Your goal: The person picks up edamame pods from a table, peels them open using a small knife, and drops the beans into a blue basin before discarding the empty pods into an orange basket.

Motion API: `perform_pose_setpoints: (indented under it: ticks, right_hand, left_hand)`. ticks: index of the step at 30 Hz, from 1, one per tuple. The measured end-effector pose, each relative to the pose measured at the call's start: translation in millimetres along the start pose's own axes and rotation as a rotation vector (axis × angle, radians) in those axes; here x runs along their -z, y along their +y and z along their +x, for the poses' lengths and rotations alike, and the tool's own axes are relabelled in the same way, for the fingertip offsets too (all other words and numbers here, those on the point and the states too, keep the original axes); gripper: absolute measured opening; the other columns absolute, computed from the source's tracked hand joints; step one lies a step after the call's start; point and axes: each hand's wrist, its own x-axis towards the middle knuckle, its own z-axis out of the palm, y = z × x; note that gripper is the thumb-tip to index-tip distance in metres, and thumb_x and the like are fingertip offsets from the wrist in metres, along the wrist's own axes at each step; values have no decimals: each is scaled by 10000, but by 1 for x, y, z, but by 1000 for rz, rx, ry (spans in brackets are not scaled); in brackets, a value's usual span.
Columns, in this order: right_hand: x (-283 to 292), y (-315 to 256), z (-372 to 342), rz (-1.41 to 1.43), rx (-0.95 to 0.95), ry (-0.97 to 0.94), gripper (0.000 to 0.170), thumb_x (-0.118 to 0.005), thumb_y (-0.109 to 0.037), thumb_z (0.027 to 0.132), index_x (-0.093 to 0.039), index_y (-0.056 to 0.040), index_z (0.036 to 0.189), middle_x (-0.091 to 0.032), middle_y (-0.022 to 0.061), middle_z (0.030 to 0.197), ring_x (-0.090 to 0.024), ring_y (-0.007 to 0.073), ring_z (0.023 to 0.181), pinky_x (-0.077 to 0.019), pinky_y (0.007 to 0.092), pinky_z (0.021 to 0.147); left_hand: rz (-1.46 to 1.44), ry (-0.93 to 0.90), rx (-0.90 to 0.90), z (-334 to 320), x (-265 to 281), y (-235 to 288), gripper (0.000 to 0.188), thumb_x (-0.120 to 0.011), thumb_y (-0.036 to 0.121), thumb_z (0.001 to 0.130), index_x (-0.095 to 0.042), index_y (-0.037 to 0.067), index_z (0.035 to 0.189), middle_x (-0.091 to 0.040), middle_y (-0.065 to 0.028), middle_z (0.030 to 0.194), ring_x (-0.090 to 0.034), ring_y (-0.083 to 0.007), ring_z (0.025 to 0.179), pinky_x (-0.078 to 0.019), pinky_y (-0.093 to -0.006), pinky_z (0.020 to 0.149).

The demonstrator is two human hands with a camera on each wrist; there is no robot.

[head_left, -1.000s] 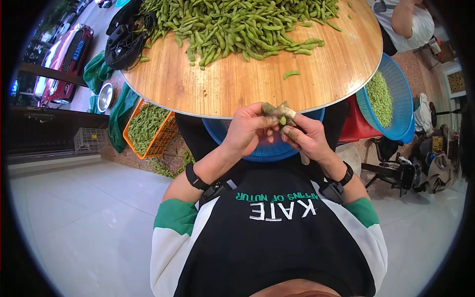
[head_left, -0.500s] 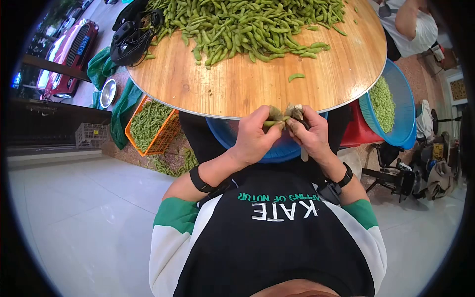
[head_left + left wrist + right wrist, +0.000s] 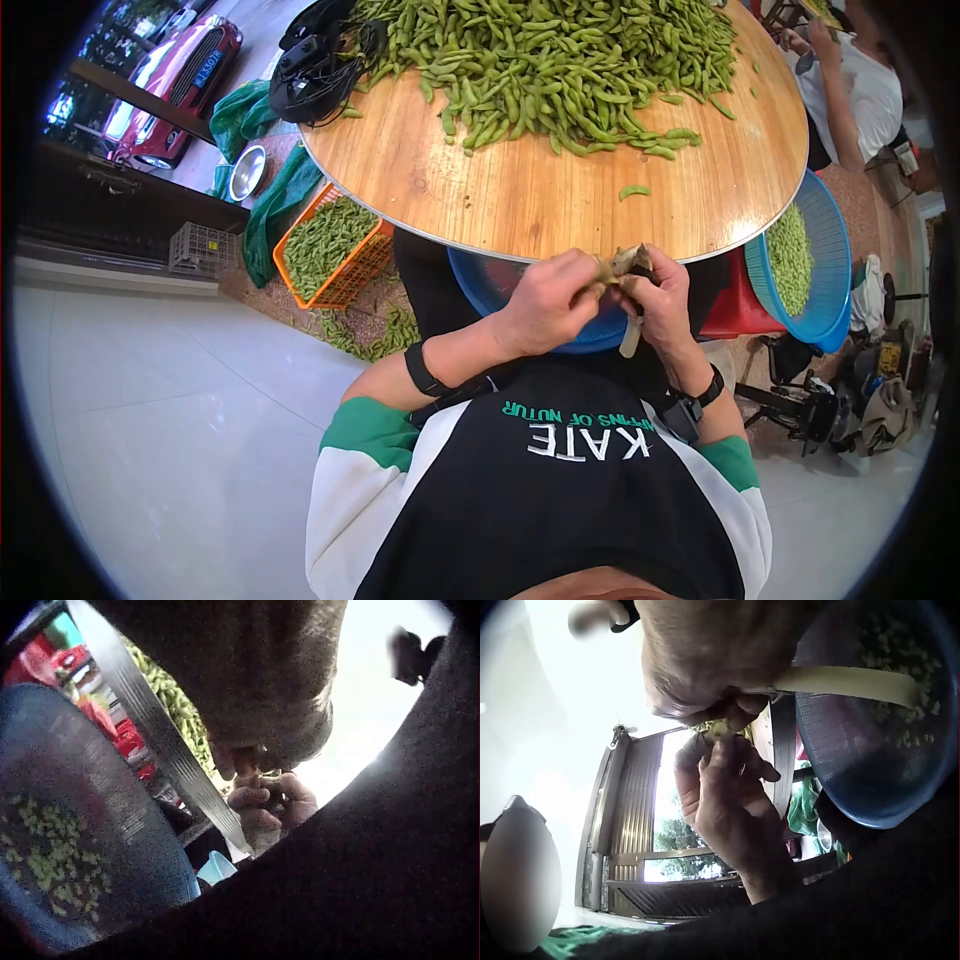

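Observation:
Fingertips meet over a green soybean pod (image 3: pixel 720 727), just off the table's near edge. My left hand (image 3: pixel 555 300) pinches the pod between thumb and fingers. From the other side, my right hand (image 3: pixel 660 305) holds it with curled fingers, whose tips carry a dirty, pale covering. A flat pale strip (image 3: pixel 855 684) sticks out of the right hand and hangs below it in the head view. Under both hands sits a blue basin (image 3: pixel 855 814) with shelled beans (image 3: pixel 60 862) in its bottom. Fingers partly hide the pod.
A big heap of pods (image 3: pixel 560 75) covers the far part of the round wooden table (image 3: pixel 420 190); one pod (image 3: pixel 634 191) lies apart. Left stands an orange crate (image 3: pixel 365 265) of pods. Right is another blue basin (image 3: pixel 828 235) with beans. Another person (image 3: pixel 865 95) sits across.
The head view has turned, so the table appears lower and farther right. The pod, plainly visible between the hands half a second ago, is now mostly covered by fingers.

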Motion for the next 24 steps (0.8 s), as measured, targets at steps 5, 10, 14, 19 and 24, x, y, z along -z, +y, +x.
perform_pose_setpoints:
  ticks: [5, 10, 14, 19, 24]
  right_hand:
    - [-2, 5, 2, -165, 96, -11, 100, -516, 21, 779, -575, 6, 859, -550, -3, 689, -449, 31, 567, -359, 185, 492]
    - [-8, 0, 2, -242, 115, -80, 234, -519, 19, 785, -573, 1, 1012, -576, -11, 751, -496, 40, 631, -387, 186, 526]
    - [-7, -14, 5, -22, -53, -216, 450, -529, 29, 806, -454, 4, 1249, -620, 77, 905, -565, 102, 597, -408, 199, 487]
    - [-2, -14, 0, 7, -73, -194, 562, -587, 19, 817, -393, -6, 1344, -600, 82, 1014, -501, 78, 570, -387, 196, 436]
    - [-5, -17, -2, -18, 11, -184, 576, -531, 10, 866, -296, -31, 1390, -552, 97, 1073, -513, 86, 587, -429, 210, 474]
  left_hand:
    - [35, -37, -51, -1, 1, 5, 134, -618, -35, 727, -557, -15, 844, -506, -130, 730, -530, -268, 599, -420, -337, 532]
    - [17, -46, 37, -1, 13, 11, 118, -588, -33, 744, -560, -8, 856, -556, -143, 769, -589, -289, 666, -466, -358, 583]
    - [-255, -19, 326, -2, 19, 3, 92, -587, -28, 784, -586, -18, 876, -610, -92, 758, -607, -124, 656, -474, -260, 590]
    - [-336, -133, 363, 7, 24, 4, 91, -610, -5, 792, -594, -21, 880, -588, -57, 785, -579, -104, 684, -466, -250, 603]
    - [-258, -297, 402, 15, 24, 4, 146, -642, 14, 770, -618, -14, 911, -557, -56, 801, -564, -111, 678, -454, -256, 596]
